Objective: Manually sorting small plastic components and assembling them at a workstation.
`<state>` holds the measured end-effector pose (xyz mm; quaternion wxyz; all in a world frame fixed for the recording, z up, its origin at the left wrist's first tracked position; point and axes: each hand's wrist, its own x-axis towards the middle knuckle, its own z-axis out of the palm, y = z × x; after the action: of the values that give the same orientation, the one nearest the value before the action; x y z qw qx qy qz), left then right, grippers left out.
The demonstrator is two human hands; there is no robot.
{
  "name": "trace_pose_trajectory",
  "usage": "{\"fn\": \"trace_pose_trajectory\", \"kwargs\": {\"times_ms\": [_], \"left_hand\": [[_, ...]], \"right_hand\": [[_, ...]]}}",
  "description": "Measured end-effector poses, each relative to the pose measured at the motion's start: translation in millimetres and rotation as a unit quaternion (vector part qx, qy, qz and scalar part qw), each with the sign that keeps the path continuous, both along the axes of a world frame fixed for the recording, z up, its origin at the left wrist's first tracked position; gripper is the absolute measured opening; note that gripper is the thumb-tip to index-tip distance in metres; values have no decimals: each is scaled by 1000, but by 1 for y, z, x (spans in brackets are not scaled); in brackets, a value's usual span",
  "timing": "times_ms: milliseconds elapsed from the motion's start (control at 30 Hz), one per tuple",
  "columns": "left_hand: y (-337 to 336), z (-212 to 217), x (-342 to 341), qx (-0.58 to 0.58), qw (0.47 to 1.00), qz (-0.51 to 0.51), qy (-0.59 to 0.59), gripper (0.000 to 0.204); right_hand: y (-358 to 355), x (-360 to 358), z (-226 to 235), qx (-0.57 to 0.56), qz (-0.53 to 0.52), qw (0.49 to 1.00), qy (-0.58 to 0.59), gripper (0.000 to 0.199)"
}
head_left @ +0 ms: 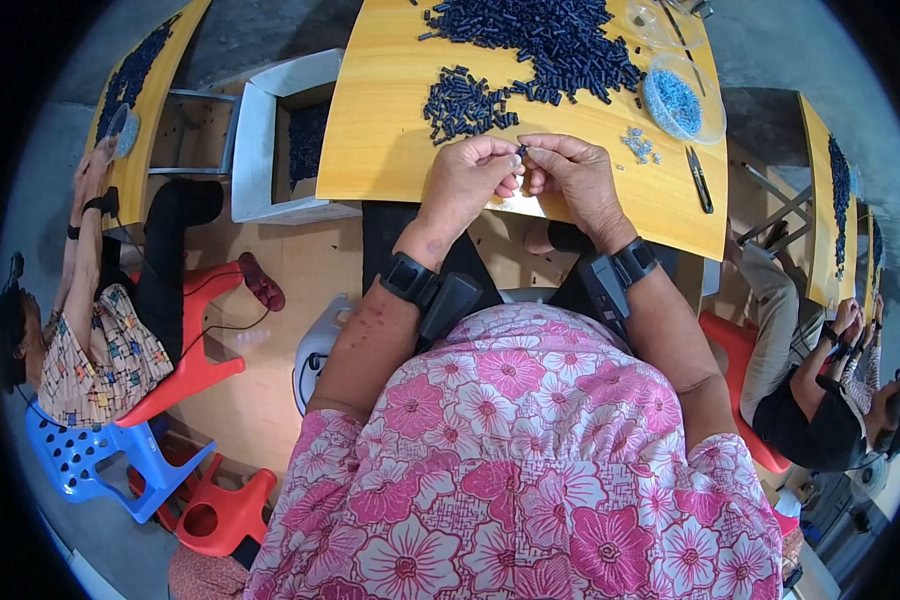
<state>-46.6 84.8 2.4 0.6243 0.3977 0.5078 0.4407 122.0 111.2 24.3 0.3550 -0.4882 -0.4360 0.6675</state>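
Observation:
My left hand [473,178] and my right hand [577,178] meet over the near edge of the yellow table [390,150]. Thumbs and forefingers of both pinch one small black piece [522,150] between them; the fingers hide most of it. Just beyond my hands lies a smaller heap of short black tubular pieces [465,105], touching a much larger heap [540,40] behind it. Right of my right hand, a few small clear pieces [640,146] are scattered on the table.
A clear round bowl [712,125] of tiny bluish pieces stands at the right, near a slim black-handled tool [699,180]. Left of the table is an open white box [257,150]. Other people sit at tables on both sides, with red stools [195,340] and a blue stool [120,455].

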Motion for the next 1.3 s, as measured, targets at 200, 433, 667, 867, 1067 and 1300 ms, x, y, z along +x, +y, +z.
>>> {"fn": "trace_pose_trajectory", "kwargs": {"times_ms": [200,433,667,867,1067,1300], "left_hand": [[-1,-1,1,17,1000,2,16,16],[0,1,3,23,1000,16,9,15],[1,0,2,6,1000,5,20,13],[-1,0,6,19,999,23,12,12],[-2,0,8,13,999,21,20,10],[-2,2,7,16,999,24,13,11]], "right_hand": [[1,1,-2,-3,-4,1000,12,20],[5,3,-4,-1,15,1000,-3,21],[8,4,-6,-7,24,1000,1,17],[9,5,-8,-16,24,1000,7,14],[9,6,-11,-11,16,1000,0,13],[7,4,-5,-18,4,1000,5,13]]}}
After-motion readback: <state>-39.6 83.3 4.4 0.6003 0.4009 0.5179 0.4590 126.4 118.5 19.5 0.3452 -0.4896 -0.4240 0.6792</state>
